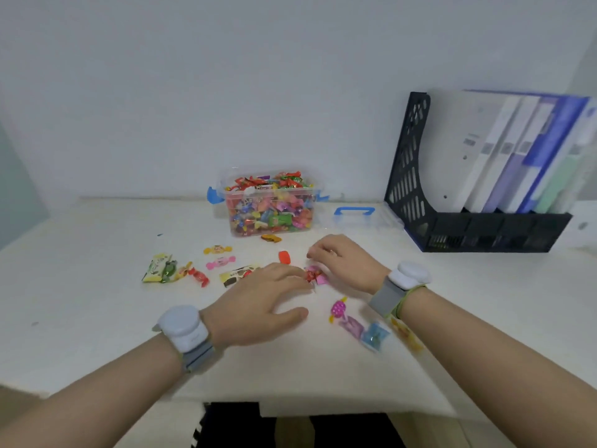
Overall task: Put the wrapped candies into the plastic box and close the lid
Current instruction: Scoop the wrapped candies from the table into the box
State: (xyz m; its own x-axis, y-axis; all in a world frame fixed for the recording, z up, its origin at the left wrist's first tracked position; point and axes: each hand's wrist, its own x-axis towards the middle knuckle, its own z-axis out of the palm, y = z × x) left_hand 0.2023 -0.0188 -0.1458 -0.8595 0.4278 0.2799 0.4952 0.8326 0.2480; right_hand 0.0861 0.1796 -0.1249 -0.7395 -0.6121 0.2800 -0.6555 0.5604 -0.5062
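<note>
Plastic box (268, 205) sits at the back of the worktop (97, 302), lid off, heaped with wrapped candies up past the rim, so I'd judge the task well along. The lid (355, 215), clear with a blue handle, lies flat just right of the box beside the black file rack (468, 195), presumably parked there to keep the mouth free. Both hands converge on a red-and-pink candy pair (315, 275) mid-worktop. Left hand (258, 305): palm down, fingers stretched out, tips at the red wrapper, thumb splayed, gripping nothing I can see. It looks like raking or pinning. Right hand (342, 263): fingers curled down over the far side of the pair. Can't tell whether it pinches a wrapper, too blurred. Coming in from opposite sides reads as gathering several at once rather than one by one. Not yet boxed: a loose cluster (220, 262) to the left, an orange candy (270, 238) just in front of the box, and a spotted pink candy (337, 309) and blue candy (374, 336) near the right wrist. Risk: the pile is high, so the lid may not seat without pressing it down.
</note>
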